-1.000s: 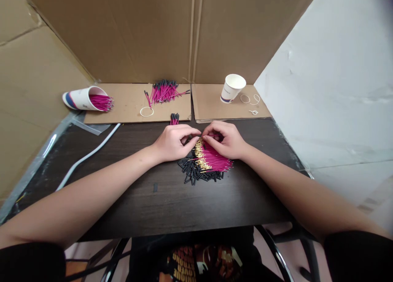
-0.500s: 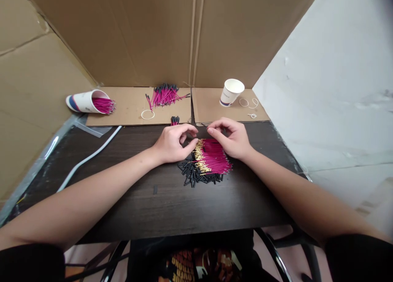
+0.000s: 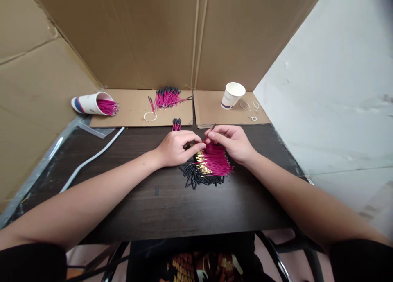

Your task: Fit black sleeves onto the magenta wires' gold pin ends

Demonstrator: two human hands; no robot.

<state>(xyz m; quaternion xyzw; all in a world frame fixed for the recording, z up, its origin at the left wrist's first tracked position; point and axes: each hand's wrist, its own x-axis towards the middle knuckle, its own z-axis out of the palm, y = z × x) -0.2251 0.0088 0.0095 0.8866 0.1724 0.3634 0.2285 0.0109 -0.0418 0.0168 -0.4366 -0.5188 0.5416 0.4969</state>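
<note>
Over the pile, my left hand (image 3: pixel 180 148) closes thumb and fingers on a thin pink wire (image 3: pixel 204 141), of which only a short bit shows. Close beside it, my right hand (image 3: pixel 236 143) pinches a slim black sleeve (image 3: pixel 214 127) whose end sticks up past the fingertips. Whether the sleeve sits on that wire is hidden by the fingers. Below both hands lies a bundle of pink wires (image 3: pixel 217 161) with gold-coloured tips at the left end. Loose black sleeves (image 3: pixel 193 179) are spread under and around the bundle.
Several black-ended wires (image 3: pixel 176 125) lie beyond my left hand, and a larger heap (image 3: pixel 168 98) rests on the cardboard strip (image 3: pixel 129 117). A tipped paper cup (image 3: pixel 89 104) holds pink wires. A paper cup (image 3: pixel 233 95) stands upright near white rubber bands (image 3: pixel 245 105). Cardboard walls the back.
The fingers of my left hand have closed and moved right, up to my right hand. The black sleeve in my right hand has turned from nearly level to slanting upward.
</note>
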